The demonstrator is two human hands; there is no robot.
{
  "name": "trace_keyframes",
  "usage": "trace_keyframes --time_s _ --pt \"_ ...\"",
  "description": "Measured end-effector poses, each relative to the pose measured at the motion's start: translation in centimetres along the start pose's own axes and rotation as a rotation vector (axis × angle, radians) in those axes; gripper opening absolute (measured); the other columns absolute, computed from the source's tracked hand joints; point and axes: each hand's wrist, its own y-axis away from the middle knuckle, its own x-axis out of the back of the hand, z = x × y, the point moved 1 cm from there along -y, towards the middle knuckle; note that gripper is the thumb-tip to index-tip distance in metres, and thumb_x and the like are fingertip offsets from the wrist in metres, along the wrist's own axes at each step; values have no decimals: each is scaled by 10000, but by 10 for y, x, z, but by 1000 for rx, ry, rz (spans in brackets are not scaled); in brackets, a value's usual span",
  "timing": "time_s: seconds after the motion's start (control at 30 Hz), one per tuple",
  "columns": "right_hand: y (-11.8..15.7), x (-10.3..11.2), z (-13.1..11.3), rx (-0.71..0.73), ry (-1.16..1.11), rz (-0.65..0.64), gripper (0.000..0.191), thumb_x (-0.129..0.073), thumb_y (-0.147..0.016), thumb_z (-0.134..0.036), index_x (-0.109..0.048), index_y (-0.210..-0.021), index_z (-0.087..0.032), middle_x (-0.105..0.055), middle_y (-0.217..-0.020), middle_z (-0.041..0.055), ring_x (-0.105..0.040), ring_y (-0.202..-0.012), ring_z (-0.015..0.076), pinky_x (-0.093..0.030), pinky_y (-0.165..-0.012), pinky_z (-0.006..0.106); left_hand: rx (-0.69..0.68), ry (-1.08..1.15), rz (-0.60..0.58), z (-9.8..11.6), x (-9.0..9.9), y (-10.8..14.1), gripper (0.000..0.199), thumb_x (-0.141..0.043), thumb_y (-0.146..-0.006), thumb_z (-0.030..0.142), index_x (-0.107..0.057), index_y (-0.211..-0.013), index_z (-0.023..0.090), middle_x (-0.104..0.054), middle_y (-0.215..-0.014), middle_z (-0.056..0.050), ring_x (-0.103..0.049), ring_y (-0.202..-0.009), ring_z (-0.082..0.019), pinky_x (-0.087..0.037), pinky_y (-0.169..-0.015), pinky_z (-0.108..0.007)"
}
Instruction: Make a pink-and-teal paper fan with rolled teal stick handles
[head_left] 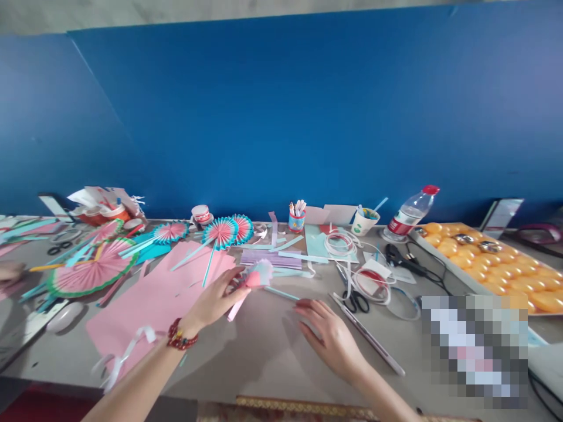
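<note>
My left hand point(222, 296), with a red bead bracelet point(179, 335) at the wrist, is closed on a small folded paper piece point(260, 274) in pink and pale blue. A pink folded strip point(236, 308) hangs below its fingers. Over the grey table point(246, 363), my right hand point(323, 328) has its fingers apart, and its fingertips are near the end of a thin light-blue stick point(284, 293). Whether they touch it is unclear. Pink paper sheets point(149, 293) lie under and left of my left forearm.
Pleated paper fans point(90, 269) lie at the left, near another person's hand point(11, 275). Scissors point(357, 301), a long pen-like tool point(373, 340) and coiled white cord point(341, 243) lie to the right. Beyond are a bottle point(411, 214) and a tray of orange balls point(497, 264).
</note>
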Motion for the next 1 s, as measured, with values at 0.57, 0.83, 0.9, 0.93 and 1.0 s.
trace_keyframes --time_s 0.57,0.83,0.9,0.93,1.0 --pt "-12 -7 22 -177 209 -77 219 -529 -904 -162 -650 -1082 -202 -678 -1071 89 -616 -993 240 -502 -870 360 -394 -717 247 -16 -35 26 429 -523 -934 347 -490 -1343 222 -510 -1389 -126 -465 -1313 -312 -442 -1064 -488" --pt "-23 -16 29 -276 133 -117 82 -566 -883 -159 -602 -829 -209 -654 -862 23 -621 -814 191 -468 -745 288 -418 -368 124 14 -57 27 184 -491 -945 219 -675 -927 219 -671 -1039 -79 -627 -1033 -229 -524 -921 -400" --pt "-18 -10 23 -330 -19 -60 78 -570 -896 -197 -583 -820 -212 -639 -816 4 -613 -746 165 -460 -704 264 -346 -202 79 19 -62 28 185 -508 -959 268 -687 -958 219 -695 -987 -70 -648 -973 -212 -528 -875 -353" --pt "-16 -7 18 -359 -125 -19 89 -570 -900 -213 -573 -811 -213 -628 -794 -2 -606 -726 159 -457 -693 258 -288 -108 45 21 -66 28 192 -524 -960 306 -690 -1010 223 -705 -1005 -70 -653 -979 -212 -530 -859 -332" --pt "-11 -3 5 -380 -311 44 100 -562 -895 -210 -557 -794 -216 -610 -767 -6 -599 -722 158 -454 -697 254 -148 93 -23 25 -75 25 271 -548 -951 390 -679 -1121 225 -711 -1081 -79 -661 -998 -217 -534 -820 -298"
